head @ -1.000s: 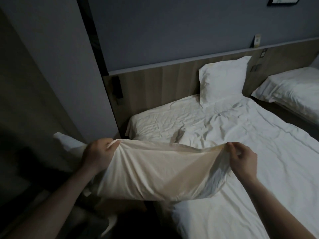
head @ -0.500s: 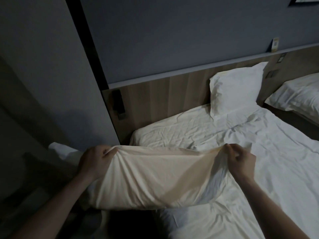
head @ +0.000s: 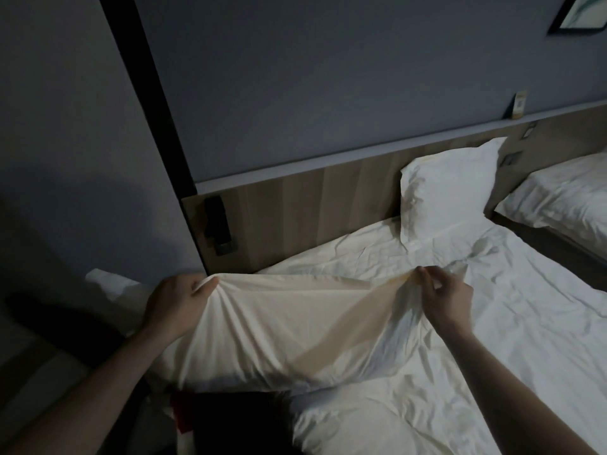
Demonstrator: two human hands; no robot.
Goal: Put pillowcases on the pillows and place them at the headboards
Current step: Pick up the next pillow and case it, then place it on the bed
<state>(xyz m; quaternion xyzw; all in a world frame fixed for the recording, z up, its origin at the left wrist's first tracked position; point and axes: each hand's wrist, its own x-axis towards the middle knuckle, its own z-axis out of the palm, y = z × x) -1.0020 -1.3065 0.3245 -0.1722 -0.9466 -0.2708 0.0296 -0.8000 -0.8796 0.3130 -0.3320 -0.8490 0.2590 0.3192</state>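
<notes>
Head view, dim bedroom. Left hand [head: 179, 302] at 9 o'clock, fingers curled, gripping left corner of cream pillowcase [head: 279, 326]. Right hand [head: 448, 298] at 3 o'clock of pillowcase, thumb and fingertips pinching its right corner. Pillowcase stretched between hands, over near edge of bed [head: 492, 339] with rumpled white sheet. Cased white pillow [head: 450, 188] at 1 o'clock, propped upright against wooden headboard [head: 312, 205]. Second bed [head: 565, 198] at 2 o'clock. Picture frame [head: 581, 14] on wall, upper right corner.
</notes>
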